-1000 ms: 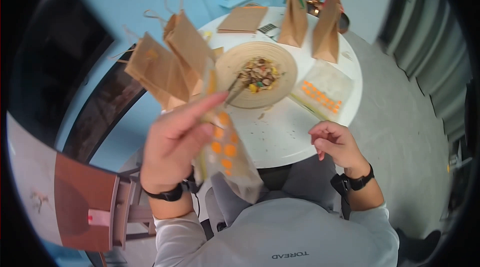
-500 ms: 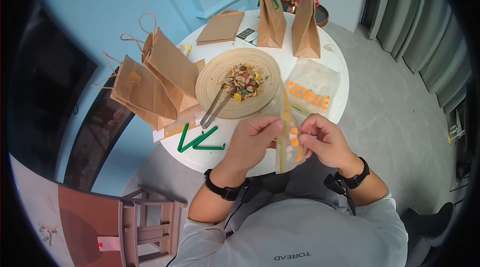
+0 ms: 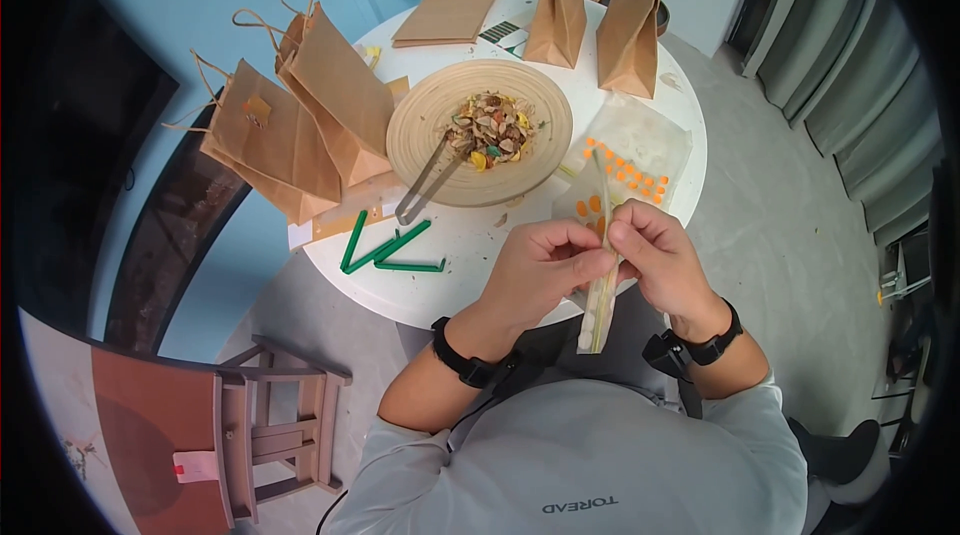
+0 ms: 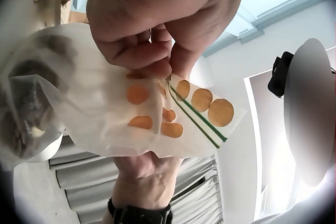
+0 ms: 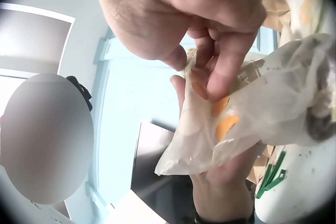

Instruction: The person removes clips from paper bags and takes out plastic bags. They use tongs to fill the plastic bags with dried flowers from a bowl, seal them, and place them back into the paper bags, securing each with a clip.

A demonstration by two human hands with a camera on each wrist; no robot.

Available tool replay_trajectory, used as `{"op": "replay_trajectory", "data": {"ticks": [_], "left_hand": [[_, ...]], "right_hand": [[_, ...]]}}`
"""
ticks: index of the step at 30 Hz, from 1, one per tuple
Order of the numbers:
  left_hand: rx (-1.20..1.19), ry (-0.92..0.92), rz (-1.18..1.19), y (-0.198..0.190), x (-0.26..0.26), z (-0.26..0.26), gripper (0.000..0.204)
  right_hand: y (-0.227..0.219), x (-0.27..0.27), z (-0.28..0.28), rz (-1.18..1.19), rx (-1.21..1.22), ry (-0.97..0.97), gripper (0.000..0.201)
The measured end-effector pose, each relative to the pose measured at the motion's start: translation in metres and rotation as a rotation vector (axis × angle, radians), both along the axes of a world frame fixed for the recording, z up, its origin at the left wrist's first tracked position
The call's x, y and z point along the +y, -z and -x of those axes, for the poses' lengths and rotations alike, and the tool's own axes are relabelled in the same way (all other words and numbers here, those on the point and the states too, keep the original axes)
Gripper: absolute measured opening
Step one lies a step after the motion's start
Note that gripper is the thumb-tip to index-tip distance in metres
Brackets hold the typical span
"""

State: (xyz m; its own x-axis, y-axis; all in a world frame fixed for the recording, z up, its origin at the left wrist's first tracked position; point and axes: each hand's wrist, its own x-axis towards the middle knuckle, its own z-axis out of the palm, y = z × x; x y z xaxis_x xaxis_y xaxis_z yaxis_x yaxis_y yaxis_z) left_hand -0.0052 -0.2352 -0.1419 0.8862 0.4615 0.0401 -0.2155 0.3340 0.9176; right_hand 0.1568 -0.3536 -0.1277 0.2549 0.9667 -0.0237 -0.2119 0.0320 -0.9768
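Both hands are at a translucent zip bag point(image 3: 592, 323) with orange dots, held upright over the table's near edge. My left hand point(image 3: 535, 270) pinches its zip edge between thumb and fingers. From the other side my right hand point(image 3: 662, 253) pinches the same edge close by, fingertips almost meeting. In the left wrist view the bag point(image 4: 105, 87) shows a green zip line and dark contents at its far end. The right wrist view shows the right thumb and fingers point(image 5: 228, 66) on the bag's top edge. Behind it a second dotted zip bag point(image 3: 655, 140) lies flat.
A round wooden plate point(image 3: 415, 100) holds a heap of dried petals point(image 3: 490, 130), with metal tongs point(image 3: 425, 180) leaning on its rim. Green sealing sticks point(image 3: 385, 253) lie front left. Paper bags point(image 3: 335, 100) stand left, others point(image 3: 628, 40) at the back right. A chair point(image 3: 285, 435) is lower left.
A second ago the left hand carried the zip bag at the left and the right hand was free. The bag came right, and both hands now pinch its zip edge.
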Motion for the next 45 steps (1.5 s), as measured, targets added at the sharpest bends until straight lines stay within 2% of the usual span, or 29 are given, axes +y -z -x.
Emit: {"op": "replay_trajectory", "data": {"ticks": [5, 8, 11, 14, 17, 20, 23, 26, 29, 30, 32, 35, 38, 40, 43, 45], "left_hand": [[0.009, 0.029, 0.168, 0.003, 0.003, 0.008, 0.013], [-0.036, 0.035, 0.164, 0.006, 0.0, 0.01, 0.016], [-0.057, -0.066, -0.019, 0.01, -0.007, 0.01, 0.014], [0.009, -0.202, -0.49, 0.002, -0.013, 0.012, 0.013], [0.027, -0.291, -0.652, -0.003, -0.018, 0.012, 0.01], [-0.005, -0.309, -0.656, -0.004, -0.02, 0.013, 0.006], [-0.005, -0.346, -0.543, 0.003, -0.026, 0.014, 0.007], [0.022, -0.373, -0.508, 0.0, -0.027, 0.02, 0.009], [0.065, -0.517, -0.198, 0.003, -0.018, 0.04, 0.007], [0.074, -0.535, -0.219, 0.001, -0.011, 0.049, 0.006], [0.1, -0.568, -0.26, -0.006, 0.003, 0.066, 0.006], [0.257, -0.806, -0.856, -0.022, -0.004, 0.059, 0.017], [0.005, -0.92, -1.464, -0.036, -0.016, 0.067, 0.04], [-0.047, -0.645, -1.476, -0.048, -0.025, 0.059, 0.053], [0.083, -0.383, -1.589, -0.045, -0.028, 0.055, 0.05], [0.269, -0.248, -1.75, -0.024, -0.014, 0.063, 0.036]], "right_hand": [[-0.001, 0.003, 0.004, 0.016, 0.053, -0.035, 0.029], [0.006, 0.002, 0.0, -0.007, 0.004, -0.071, 0.03], [0.009, 0.001, 0.004, -0.034, 0.042, -0.047, 0.027], [0.002, 0.001, 0.017, -0.185, -0.224, 0.018, 0.026], [-0.01, -0.004, 0.023, -0.097, -0.443, 0.054, 0.024], [-0.024, -0.008, 0.011, 0.043, -0.687, 0.03, 0.028], [-0.038, -0.007, 0.017, 0.147, -0.489, -0.003, 0.035], [-0.028, -0.008, 0.008, -0.048, -0.799, 0.017, 0.039], [-0.026, -0.01, -0.006, -0.112, -0.794, 0.216, 0.039], [-0.03, -0.01, -0.013, -0.141, -0.728, 0.284, 0.039], [-0.043, -0.011, -0.021, -0.157, -0.807, 0.263, 0.039], [-0.049, -0.005, -0.014, -0.17, -0.843, 0.228, 0.039], [-0.052, 0.003, -0.003, -0.171, -0.816, 0.186, 0.038], [-0.053, 0.004, -0.002, -0.148, -0.771, 0.16, 0.037], [-0.055, 0.005, -0.005, -0.091, -0.698, 0.164, 0.038], [-0.055, 0.004, -0.013, -0.065, -0.674, 0.216, 0.038]]}}
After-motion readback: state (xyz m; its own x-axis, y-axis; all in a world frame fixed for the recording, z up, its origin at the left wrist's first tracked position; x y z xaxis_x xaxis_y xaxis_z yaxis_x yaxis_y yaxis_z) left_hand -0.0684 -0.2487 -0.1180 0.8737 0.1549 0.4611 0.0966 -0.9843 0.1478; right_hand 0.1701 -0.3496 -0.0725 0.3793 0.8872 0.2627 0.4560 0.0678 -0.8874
